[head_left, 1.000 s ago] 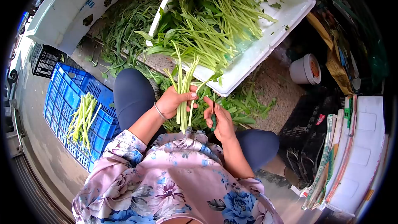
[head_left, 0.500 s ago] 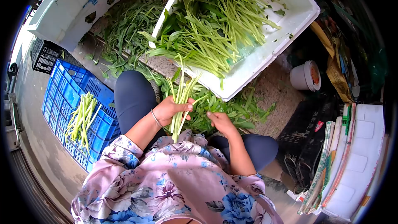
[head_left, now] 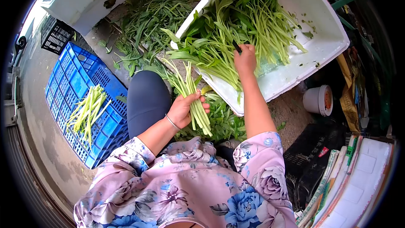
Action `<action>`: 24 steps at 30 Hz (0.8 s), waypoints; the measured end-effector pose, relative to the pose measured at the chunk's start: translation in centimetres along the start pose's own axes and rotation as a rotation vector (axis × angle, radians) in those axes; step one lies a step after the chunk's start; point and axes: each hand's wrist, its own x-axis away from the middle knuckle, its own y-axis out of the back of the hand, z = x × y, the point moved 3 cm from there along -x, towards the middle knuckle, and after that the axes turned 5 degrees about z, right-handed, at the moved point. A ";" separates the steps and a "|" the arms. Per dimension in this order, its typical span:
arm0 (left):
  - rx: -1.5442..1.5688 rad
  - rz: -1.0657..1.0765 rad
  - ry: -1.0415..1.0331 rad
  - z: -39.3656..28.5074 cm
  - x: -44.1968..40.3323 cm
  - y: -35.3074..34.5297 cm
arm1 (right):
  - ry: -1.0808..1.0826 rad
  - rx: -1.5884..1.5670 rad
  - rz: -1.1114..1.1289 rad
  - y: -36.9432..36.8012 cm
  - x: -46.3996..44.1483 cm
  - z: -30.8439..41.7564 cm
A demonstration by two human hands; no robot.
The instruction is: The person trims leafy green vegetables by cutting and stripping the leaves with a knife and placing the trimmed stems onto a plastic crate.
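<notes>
- Left hand (head_left: 184,109) is closed around a loose bunch (head_left: 198,117) of pale green stems, thumb across the front. The bunch is in front of the body, tilted, cut-looking ends down toward the shirt (head_left: 177,185).
- Right hand (head_left: 246,62) is over in the foam box (head_left: 327,19), fingers curled on a dark tool (head_left: 237,47), just a bit of it poking out. Can't tell if it's got any stems too.
- That hand's right on the greens (head_left: 211,55), a big heap with leaves mostly at the far side and stems pointing nearer.
- More stems (head_left: 87,112) lie in a messy little pile on the blue crate (head_left: 63,82), off to the left past the knee (head_left: 148,101).
- Loose leaves (head_left: 223,122) on the ground below the hands, plus another leaf pile (head_left: 147,36) farther out, left of the foam box.
- White bucket (head_left: 313,100) sits right of the box.
</notes>
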 end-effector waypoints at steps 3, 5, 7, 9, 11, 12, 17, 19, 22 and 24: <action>0.013 -0.025 -0.044 -0.1 -0.4 0.3 | 0.087 -0.084 -0.061 1.7 1.5 1.5; -0.064 -0.049 -0.018 -0.5 0.1 -0.3 | 0.082 -0.234 -0.036 4.0 4.7 3.7; -0.086 -0.034 -0.049 -0.3 0.0 -0.4 | 0.020 -0.414 -0.004 5.0 8.6 4.8; -0.115 -0.018 -0.083 -0.1 0.1 -0.7 | -0.076 -0.577 0.070 5.0 12.5 5.0; -0.232 -0.003 -0.144 -0.1 0.5 -1.4 | -0.207 -0.759 0.159 4.1 16.1 4.8; -0.290 0.006 -0.177 -0.1 0.7 -1.6 | -0.280 -0.865 0.195 3.7 17.7 4.7; -0.414 0.149 -0.215 1.3 0.7 -1.7 | -0.306 -0.855 0.227 3.4 22.3 4.5; -0.460 0.134 -0.160 1.3 1.1 -2.0 | -0.298 -0.888 0.200 4.1 22.6 4.0; -0.529 0.123 -0.118 1.2 1.5 -1.9 | -0.372 -1.207 0.313 4.9 22.4 2.9; -0.663 0.174 -0.027 1.2 2.0 -2.1 | -0.454 -1.555 0.487 6.1 21.9 2.8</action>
